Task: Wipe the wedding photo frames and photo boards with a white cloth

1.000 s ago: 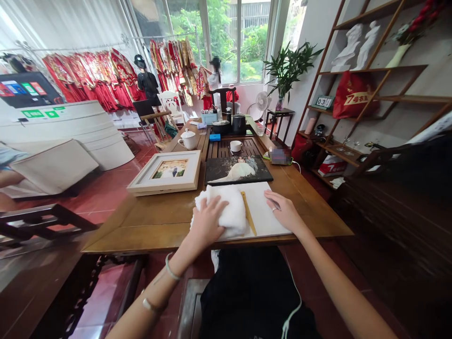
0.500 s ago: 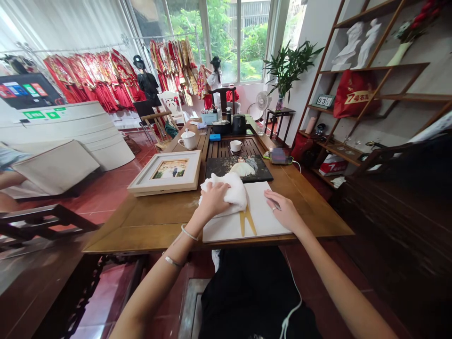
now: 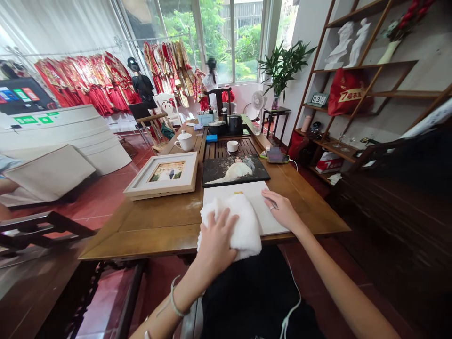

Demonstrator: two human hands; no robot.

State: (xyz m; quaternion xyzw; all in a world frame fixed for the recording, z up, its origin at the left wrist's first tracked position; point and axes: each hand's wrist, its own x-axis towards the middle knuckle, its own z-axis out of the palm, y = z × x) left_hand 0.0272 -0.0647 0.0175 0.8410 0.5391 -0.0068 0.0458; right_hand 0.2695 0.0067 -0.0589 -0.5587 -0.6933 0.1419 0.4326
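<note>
Cloth (image 3: pixel 245 226), white and fluffy, lies bunched under your left hand (image 3: pixel 216 238) at the near edge of the table (image 3: pixel 158 221). It covers the near left part of the white panel (image 3: pixel 254 195), and its lower fold hangs past the table's edge above your dark-clothed lap. Your fingers (image 3: pixel 226 220) are spread and laid flat on its left half, pressing down rather than pinching it. The thicker, rounded bulk of the fabric sits just to the right of your fingertips. The cloth looks soft and thick, like a towel, with creased folds and no pattern or marks.

Your right hand (image 3: pixel 282 213) rests open, palm down, on the right side of the panel, just beside the cloth but not touching it. A ring shows on one finger. The panel lies flat and squared to the table's edge, with a small gold mark (image 3: pixel 238 192) at its far border.

Just beyond the panel lies a dark photo print (image 3: pixel 235 169). A pale framed picture (image 3: pixel 162 174) sits to its left. Farther back stand a white teapot (image 3: pixel 186 140) and a small white cup (image 3: pixel 232 146).
</note>
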